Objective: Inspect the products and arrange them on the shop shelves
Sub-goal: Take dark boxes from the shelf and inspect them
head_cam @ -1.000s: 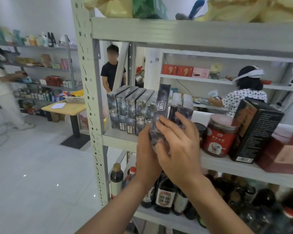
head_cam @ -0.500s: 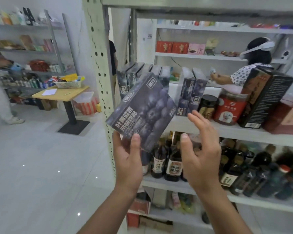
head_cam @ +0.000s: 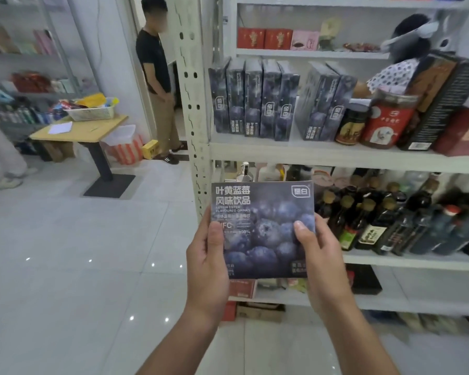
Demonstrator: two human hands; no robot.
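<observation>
Before the shelf unit (head_cam: 309, 154), blueberry drink box (head_cam: 263, 239) held face-on, gripped at its edges by the left hand (head_cam: 206, 258) and the right hand (head_cam: 321, 255), thumbs (head_cam: 216, 236) laid on the front, matching boxes (head_cam: 252, 101) stood on the unit's upper board, dark bottles (head_cam: 377, 220) ranged one board lower.

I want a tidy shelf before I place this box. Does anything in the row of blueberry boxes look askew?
Yes. Five blueberry boxes stand upright at the left of the shelf; after a gap, the two boxes beside them tilt to the right, toward the dark jar. The tall dark box farther right leans too.
</observation>
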